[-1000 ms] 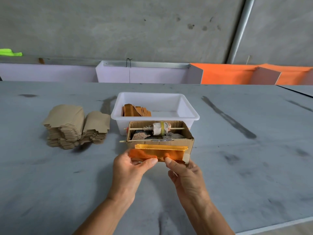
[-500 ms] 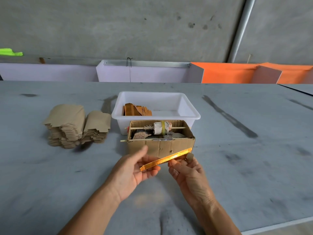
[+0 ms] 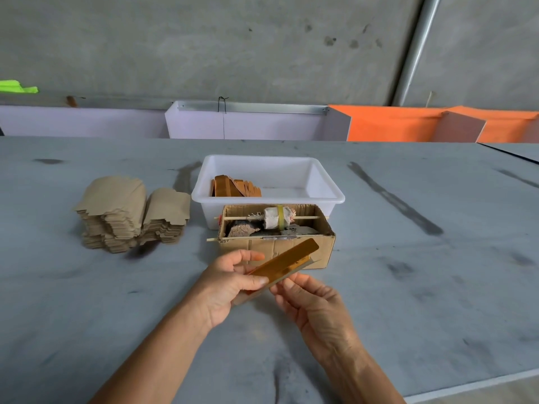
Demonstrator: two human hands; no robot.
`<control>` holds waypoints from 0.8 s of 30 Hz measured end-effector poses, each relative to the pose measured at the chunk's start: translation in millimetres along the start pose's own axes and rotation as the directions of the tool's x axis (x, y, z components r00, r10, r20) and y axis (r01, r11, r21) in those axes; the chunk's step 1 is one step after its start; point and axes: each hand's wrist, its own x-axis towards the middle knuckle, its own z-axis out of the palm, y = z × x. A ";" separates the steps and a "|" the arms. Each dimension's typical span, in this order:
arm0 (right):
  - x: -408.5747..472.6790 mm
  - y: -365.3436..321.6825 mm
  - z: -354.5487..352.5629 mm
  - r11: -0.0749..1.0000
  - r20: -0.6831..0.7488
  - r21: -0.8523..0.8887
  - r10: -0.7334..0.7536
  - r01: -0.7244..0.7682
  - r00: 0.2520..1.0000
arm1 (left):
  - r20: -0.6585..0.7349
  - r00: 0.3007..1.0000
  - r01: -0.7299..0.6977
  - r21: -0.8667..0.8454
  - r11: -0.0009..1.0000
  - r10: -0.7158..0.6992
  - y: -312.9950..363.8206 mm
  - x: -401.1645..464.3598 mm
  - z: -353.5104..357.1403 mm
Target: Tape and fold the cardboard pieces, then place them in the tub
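Head view: the left hand grips the near end of a folded, taped cardboard piece between thumb and curled fingers, while the right hand supports it from below with its fingers curled against the underside; the piece is held tilted above the table, just in front of an open cardboard box. Behind the box stands the white tub, containing finished pieces at its left side. Two stacks of flat cardboard blanks lie on the table, left of the tub.
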 end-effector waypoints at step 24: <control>7.3 5.9 17.8 0.979 -0.229 -0.205 -0.030 -0.018 0.973 | -0.044 0.985 -0.142 0.322 0.936 0.164 0.9 2.5 -0.3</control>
